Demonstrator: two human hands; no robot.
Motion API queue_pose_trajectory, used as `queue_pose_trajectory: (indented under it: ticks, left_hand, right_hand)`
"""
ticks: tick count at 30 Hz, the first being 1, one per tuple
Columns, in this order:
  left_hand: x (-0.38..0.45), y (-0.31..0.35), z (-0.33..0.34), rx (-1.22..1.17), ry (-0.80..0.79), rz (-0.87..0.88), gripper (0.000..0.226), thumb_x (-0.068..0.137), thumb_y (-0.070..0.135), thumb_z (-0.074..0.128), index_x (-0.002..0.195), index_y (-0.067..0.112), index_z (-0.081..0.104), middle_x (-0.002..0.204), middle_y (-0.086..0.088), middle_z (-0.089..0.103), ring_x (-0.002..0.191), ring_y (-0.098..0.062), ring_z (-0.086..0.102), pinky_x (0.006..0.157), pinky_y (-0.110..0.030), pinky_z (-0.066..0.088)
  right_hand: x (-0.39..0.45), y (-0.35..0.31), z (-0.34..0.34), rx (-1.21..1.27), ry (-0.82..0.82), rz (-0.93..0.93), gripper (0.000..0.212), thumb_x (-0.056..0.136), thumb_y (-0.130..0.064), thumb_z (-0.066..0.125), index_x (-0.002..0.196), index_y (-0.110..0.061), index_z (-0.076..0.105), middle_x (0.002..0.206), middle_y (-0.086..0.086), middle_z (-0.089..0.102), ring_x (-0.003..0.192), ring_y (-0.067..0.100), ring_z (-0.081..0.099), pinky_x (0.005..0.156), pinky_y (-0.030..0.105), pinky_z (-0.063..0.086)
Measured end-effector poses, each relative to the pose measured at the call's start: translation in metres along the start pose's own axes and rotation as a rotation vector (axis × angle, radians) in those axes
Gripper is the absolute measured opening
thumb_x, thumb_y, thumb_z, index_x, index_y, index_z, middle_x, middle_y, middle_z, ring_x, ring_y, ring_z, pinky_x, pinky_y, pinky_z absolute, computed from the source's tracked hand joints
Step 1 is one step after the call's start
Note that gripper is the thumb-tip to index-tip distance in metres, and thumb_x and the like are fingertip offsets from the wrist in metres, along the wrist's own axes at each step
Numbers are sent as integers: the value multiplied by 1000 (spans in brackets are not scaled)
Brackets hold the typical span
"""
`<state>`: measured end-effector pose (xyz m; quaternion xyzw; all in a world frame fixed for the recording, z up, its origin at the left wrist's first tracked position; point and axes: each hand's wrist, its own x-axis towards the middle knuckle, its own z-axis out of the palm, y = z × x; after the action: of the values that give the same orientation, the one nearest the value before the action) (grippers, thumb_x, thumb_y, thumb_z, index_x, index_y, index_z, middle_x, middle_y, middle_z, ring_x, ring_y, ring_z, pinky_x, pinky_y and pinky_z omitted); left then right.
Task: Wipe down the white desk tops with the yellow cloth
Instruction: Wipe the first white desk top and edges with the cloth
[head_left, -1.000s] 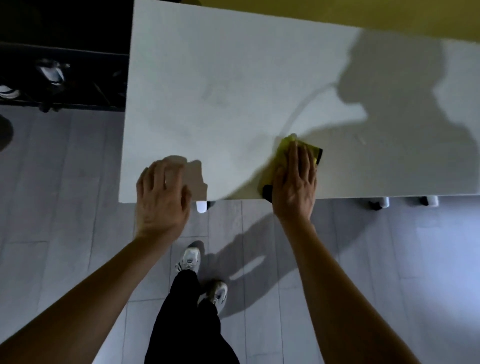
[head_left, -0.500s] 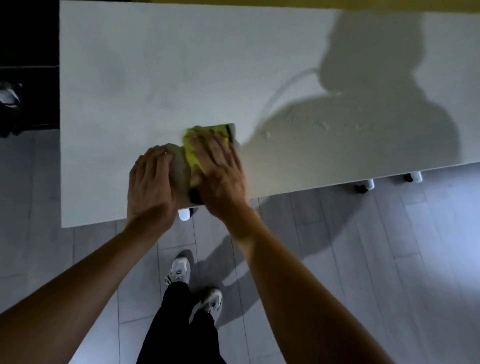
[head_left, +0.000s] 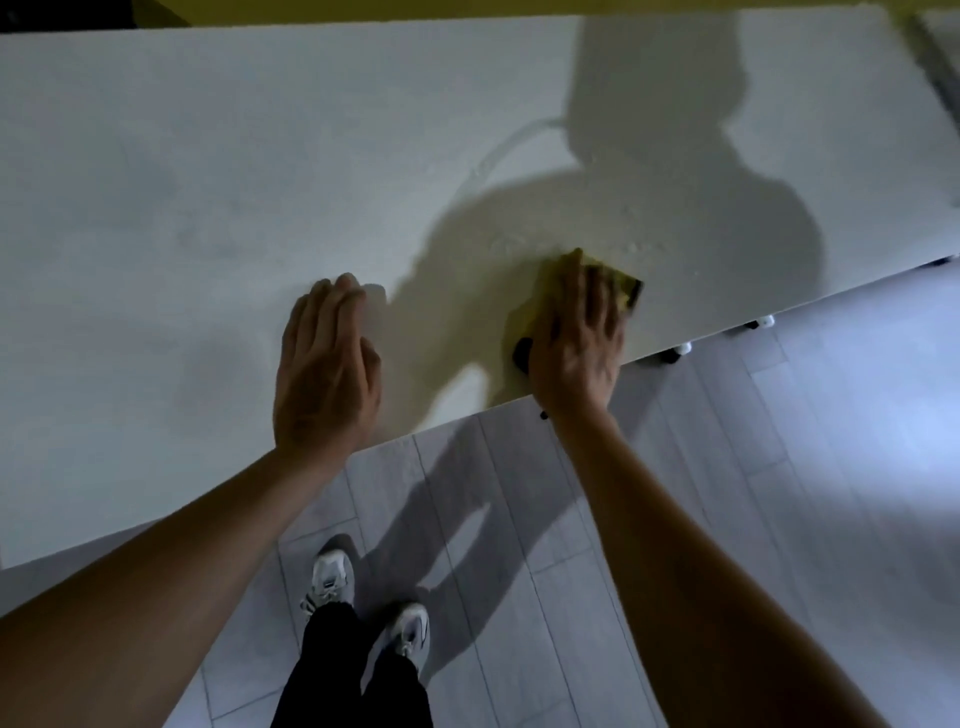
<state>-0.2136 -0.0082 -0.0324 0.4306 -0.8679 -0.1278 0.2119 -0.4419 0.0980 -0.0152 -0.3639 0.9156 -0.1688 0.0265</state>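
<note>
A person's right hand (head_left: 576, 338) presses the yellow cloth (head_left: 621, 283) flat on the white desk (head_left: 208, 208). The left hand (head_left: 324, 369) rests flat, well apart, above grey floor (head_left: 779, 467).

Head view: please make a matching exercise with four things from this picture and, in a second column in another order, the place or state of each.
Things:
1. left hand
2. right hand
3. yellow cloth
4. shoes

Places or states:
A. on the grey floor
B. under a hand, near the desk's front edge
C. flat on the bare white desk
D. pressing down on the cloth

Pairs: 1-C, 2-D, 3-B, 4-A
</note>
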Motion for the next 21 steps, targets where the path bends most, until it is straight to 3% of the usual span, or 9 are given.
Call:
queue_pose_trajectory:
  ticks: [3, 5, 7, 10, 13, 17, 21]
  left_hand:
    - [0, 1, 2, -43, 31, -12, 53, 102, 11, 39, 154, -2, 39, 163, -20, 39, 152, -38, 34, 129, -47, 21]
    - [0, -3, 4, -49, 28, -36, 58, 102, 11, 52, 156, 0, 37, 165, -18, 36, 154, -36, 32, 130, -42, 15]
    - [-2, -7, 7, -31, 3, -51, 69, 97, 11, 67, 157, 0, 34, 165, -18, 35, 155, -35, 31, 131, -40, 13]
    - [-2, -9, 7, -20, -8, -43, 61, 103, 23, 53, 157, 1, 36, 165, -18, 37, 154, -36, 31, 130, -45, 18]
    - [2, -4, 1, 28, -51, 15, 56, 106, 23, 35, 160, 9, 35, 169, -12, 31, 156, -36, 26, 129, -49, 18]
    - [3, -2, 1, 131, -118, 137, 55, 109, 27, 29, 162, 13, 34, 172, -6, 26, 157, -37, 24, 128, -54, 15]
    - [4, 0, 4, 160, -116, 92, 54, 108, 26, 32, 161, 14, 37, 171, -6, 28, 157, -36, 25, 128, -52, 17]
  right_hand:
    - [-35, -53, 10, 28, -158, -262, 75, 101, -44, 42, 162, -21, 5, 169, 7, 6, 156, 24, 0, 126, 53, 11]
    - [-58, -84, 22, 96, -209, -447, 91, 89, -42, 64, 162, -18, 14, 168, 9, 13, 156, 27, 4, 126, 54, 10]
    - [-69, -95, 35, 130, -204, -552, 87, 89, -40, 69, 160, -18, 24, 167, 8, 19, 156, 26, 8, 125, 53, 14]
    - [-56, -77, 36, 170, -175, -650, 77, 93, -35, 67, 158, -18, 30, 166, 7, 24, 156, 25, 13, 125, 50, 18]
    - [-32, -39, 19, 61, -169, -507, 84, 91, -35, 63, 161, -25, 18, 167, 5, 19, 156, 24, 10, 127, 50, 11]
    - [14, 42, -10, 24, -63, -72, 62, 102, -43, 24, 161, -26, 17, 169, 2, 15, 156, 22, 8, 127, 43, 12]
    - [56, 80, -22, 32, -6, 153, 60, 106, -47, 20, 162, -28, 11, 169, 1, 12, 156, 21, 6, 127, 43, 9]
